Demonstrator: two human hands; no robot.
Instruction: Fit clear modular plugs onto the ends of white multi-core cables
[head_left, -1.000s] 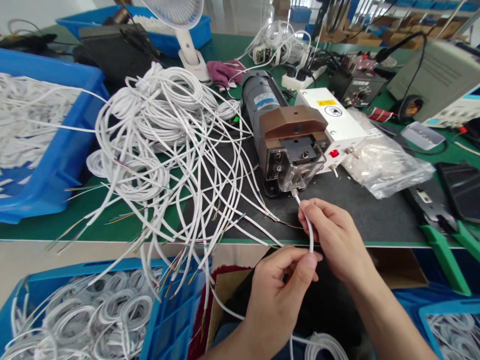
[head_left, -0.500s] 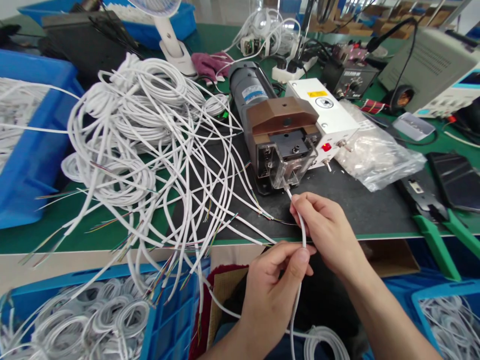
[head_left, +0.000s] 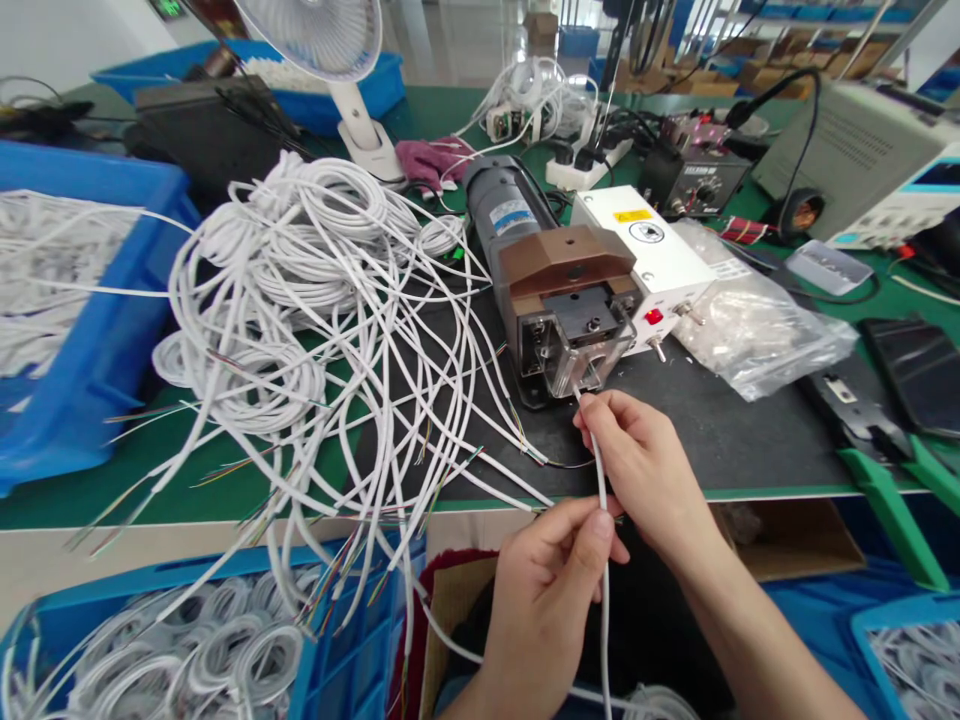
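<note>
A white cable (head_left: 604, 600) runs up from below the table edge through both hands to a benchtop machine (head_left: 568, 262). Its upper end reaches into the opening of the machine's clear guard (head_left: 577, 365); the tip is hidden there. Close to that opening, my right hand (head_left: 637, 450) pinches the cable. My left hand (head_left: 562, 575) is closed on the same cable a little lower, thumb on top. Left of the machine lies a large heap of white cables (head_left: 322, 290), many with thin coloured wires bared at their ends.
Blue bins of white cable coils (head_left: 202, 650) stand below and at the left. Green-handled pliers (head_left: 885, 490), a clear plastic bag (head_left: 765, 320) and a phone-like black slab (head_left: 919, 370) lie right. A small fan (head_left: 364, 140) stands behind the heap.
The camera view has tilted up slightly, so the scene sits lower in the picture. Both hands keep hold of the cable at the machine, and its end seems slightly further into the guard.
</note>
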